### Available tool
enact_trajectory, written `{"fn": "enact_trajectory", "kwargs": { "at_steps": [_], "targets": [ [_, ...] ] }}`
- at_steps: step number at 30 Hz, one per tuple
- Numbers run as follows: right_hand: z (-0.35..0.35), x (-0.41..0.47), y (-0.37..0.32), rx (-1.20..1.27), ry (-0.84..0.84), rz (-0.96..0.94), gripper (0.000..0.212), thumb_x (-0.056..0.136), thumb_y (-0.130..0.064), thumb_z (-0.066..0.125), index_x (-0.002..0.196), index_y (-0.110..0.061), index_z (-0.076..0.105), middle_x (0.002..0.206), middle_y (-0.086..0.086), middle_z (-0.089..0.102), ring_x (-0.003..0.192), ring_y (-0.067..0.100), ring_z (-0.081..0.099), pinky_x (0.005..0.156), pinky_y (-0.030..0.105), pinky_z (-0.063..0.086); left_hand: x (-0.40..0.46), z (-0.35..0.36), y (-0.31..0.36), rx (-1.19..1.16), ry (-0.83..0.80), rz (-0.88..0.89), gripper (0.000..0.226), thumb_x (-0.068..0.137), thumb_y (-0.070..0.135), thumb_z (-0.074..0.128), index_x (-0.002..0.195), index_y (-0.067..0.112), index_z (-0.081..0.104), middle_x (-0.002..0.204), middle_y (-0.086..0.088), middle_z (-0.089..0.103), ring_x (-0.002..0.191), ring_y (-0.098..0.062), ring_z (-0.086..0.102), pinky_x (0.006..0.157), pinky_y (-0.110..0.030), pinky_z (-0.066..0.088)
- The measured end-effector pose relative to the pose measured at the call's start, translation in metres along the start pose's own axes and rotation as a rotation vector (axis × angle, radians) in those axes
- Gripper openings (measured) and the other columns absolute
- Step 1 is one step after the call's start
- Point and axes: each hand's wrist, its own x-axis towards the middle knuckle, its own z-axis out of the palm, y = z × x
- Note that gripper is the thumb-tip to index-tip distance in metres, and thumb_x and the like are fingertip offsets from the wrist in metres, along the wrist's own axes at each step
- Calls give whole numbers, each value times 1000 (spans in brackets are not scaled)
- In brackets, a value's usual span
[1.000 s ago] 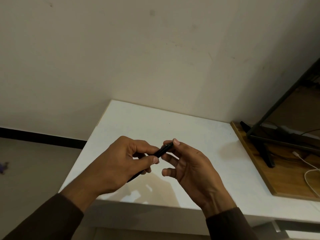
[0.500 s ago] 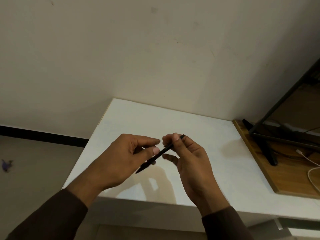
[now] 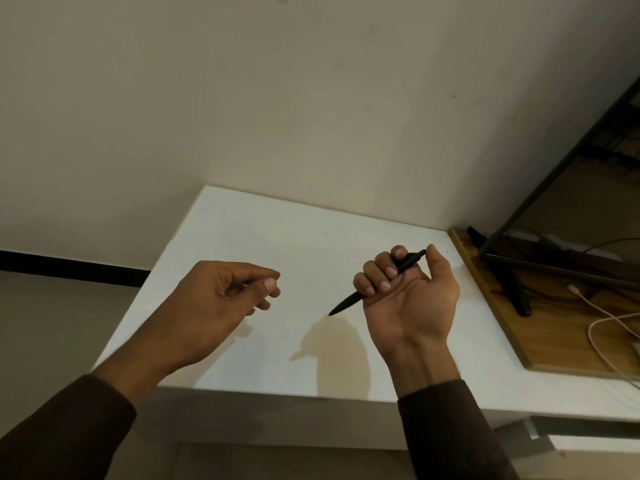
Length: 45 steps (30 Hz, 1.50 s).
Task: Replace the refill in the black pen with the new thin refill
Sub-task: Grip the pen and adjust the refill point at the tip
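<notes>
Right hand [image 3: 408, 299] fingers [image 3: 382, 282] grip the pen [image 3: 349, 301] above the desk [image 3: 242, 230]. Left hand [image 3: 221, 299] fingers pinch loosely; contents unclear. Probably reassembled; next, test it.

Black pen [image 3: 377, 285] in the right hand [image 3: 412, 299] is looking like matt black plastic, smooth barrel, no glare coming off it. White table [image 3: 263, 237] under both hands is showing a smooth, flat finish, faint sheen, taking soft shadows. Sleeves [image 3: 65, 434] behind the wrists are reading as dark brown cloth, soft and matt. Right of the right hand, a wooden board [image 3: 540, 327] is showing visible grain, warm satin finish. On it a black stand [image 3: 512, 282] is looking like matt metal or plastic, cannot tell which. White cable [image 3: 599, 327] there is looking like smooth plastic. Wall [image 3: 277, 98] beyond the hands is looking like matt paint, slightly scuffed.
</notes>
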Motion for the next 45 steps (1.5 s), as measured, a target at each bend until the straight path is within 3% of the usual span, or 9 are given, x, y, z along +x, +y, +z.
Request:
{"fn": "enact_trajectory", "kwargs": {
  "at_steps": [11,23,32,40,45],
  "targets": [
    [9,0,-8,61,-34,-31,41,95,-42,35,64,-16,38,61,0,26,47,14,20,47,30,22,1,5,-2,24,-16,-2,17,95,29,66,106,33,79,95,19,81,88,-3,77,79,-25,60],
    [10,1,-12,62,-43,-65,40,94,-42,36,64,-16,38,59,-1,25,45,14,22,45,29,24,-2,9,2,54,-39,-24,17,93,34,66,104,35,79,94,23,80,87,1,76,87,-31,61],
    [11,2,-17,75,-20,-89,40,95,-42,35,64,-16,37,59,-1,24,44,13,21,43,28,23,-6,8,10,53,-63,-44,39,78,53,61,105,33,79,95,23,80,87,2,76,92,-36,59],
    [13,0,-22,94,-15,-106,43,96,-42,35,62,-16,38,58,-2,25,44,13,21,42,27,24,-7,8,9,80,-61,-58,24,87,43,65,104,34,80,96,23,80,88,2,76,96,-38,58],
    [13,0,-24,92,-12,-126,42,95,-42,35,62,-16,39,57,-2,25,44,12,21,41,28,24,-7,8,11,74,-66,-65,27,84,46,65,103,34,80,95,23,80,87,2,76,94,-39,59]
  ]
}}
